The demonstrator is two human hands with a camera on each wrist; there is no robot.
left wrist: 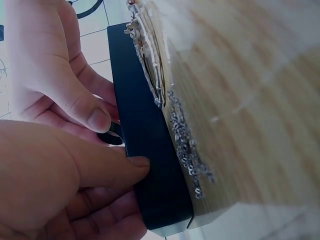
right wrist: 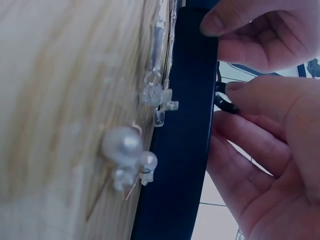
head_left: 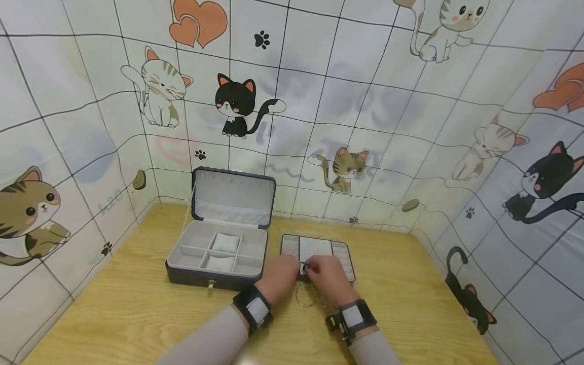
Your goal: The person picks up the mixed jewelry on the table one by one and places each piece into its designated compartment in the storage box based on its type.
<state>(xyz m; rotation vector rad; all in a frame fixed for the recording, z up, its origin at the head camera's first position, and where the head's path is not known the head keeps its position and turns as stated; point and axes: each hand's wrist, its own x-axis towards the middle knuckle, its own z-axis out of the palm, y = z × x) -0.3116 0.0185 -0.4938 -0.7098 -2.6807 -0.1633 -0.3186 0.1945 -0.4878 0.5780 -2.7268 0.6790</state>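
While two hands (head_left: 281,276) (head_left: 330,278) hold one tray (head_left: 315,246), one ring (right wrist: 226,104) | two cushions (head_left: 225,243) (head_left: 220,263) boxed

The left hand (head_left: 279,278) hides the front-left corner of the tray (head_left: 316,247); at its front edge, the right hand (head_left: 332,278) partly covers a black loop (right wrist: 226,104); before it, pearl pieces (right wrist: 122,145) blur.

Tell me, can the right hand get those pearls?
Probably yes: the pearls lie beside the tray with nothing covering them, but the right hand pinches a small black thing it may need to release first.
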